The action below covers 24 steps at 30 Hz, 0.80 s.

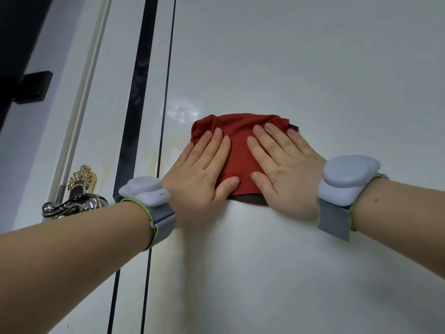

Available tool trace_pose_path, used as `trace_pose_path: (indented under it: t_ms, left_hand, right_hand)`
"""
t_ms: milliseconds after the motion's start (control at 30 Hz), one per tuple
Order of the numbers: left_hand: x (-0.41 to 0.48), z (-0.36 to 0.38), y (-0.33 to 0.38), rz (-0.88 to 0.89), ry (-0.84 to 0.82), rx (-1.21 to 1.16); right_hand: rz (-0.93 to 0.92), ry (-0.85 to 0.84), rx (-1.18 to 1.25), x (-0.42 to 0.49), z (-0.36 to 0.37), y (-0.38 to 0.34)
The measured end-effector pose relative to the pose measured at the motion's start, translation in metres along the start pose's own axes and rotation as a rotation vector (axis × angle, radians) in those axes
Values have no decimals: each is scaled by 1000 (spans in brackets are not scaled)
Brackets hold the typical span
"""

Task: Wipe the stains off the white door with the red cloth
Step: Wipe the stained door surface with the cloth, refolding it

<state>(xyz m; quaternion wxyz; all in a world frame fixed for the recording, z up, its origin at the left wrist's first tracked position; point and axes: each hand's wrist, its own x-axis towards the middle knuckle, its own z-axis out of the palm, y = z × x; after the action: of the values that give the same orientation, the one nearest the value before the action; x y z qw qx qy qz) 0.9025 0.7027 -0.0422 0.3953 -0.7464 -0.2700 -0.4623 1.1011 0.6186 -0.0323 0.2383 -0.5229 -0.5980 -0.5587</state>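
Ten fingers [218,141] lie straight and flat on the red cloth [240,153]. None of them curls around it; they only press it against the white door [313,68]. The left hand [202,174] covers the left part of the cloth and the right hand [286,169] covers the right part, with the thumbs pointing toward each other near its lower edge. The cloth sits in the middle of the frame, spread on the door panel.

Just left of the left hand, beside the thin black line [166,92], yellowish stains [166,150] run down toward the lower middle of the frame. A silver handle [72,206] is at the left edge.

I judge that the wiping step is in hand and not finished, because the streaks are visible. The next move calls for sliding the cloth left and down over them, with firm pressure so that it does not slip from under the flat palms.
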Motion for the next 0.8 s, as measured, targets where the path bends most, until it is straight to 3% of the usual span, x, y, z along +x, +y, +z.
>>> trace_pose_path:
  t_ms: [367,800]
  left_hand:
    - [-3,-2,-19,-235,23,-1]
    - [-75,31,-23,-278,164,-97]
  right_hand:
    - [-8,-14,-13,43,1,-38]
    - [-98,5,-36,7,21,-80]
